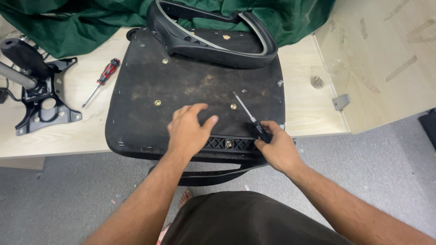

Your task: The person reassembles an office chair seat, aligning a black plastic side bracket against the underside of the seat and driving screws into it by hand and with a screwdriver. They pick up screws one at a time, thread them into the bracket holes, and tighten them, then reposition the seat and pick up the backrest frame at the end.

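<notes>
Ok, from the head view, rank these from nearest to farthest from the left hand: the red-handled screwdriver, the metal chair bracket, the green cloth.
From the left hand:
1. Red-handled screwdriver, lying on the table to its left.
2. Metal chair bracket, further left, near the table's end.
3. Green cloth, bunched along the far edge.

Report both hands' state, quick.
Left hand: open, flat on the upturned seat base.
Right hand: closed, holding a black-handled screwdriver.

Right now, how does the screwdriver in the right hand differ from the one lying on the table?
The black-handled screwdriver is gripped by the right hand over the upturned chair seat; the red-handled screwdriver lies untouched on the table, left of the seat. The black one's tip points up-left; the red one's points down-left. Both have slim metal shafts.
</notes>
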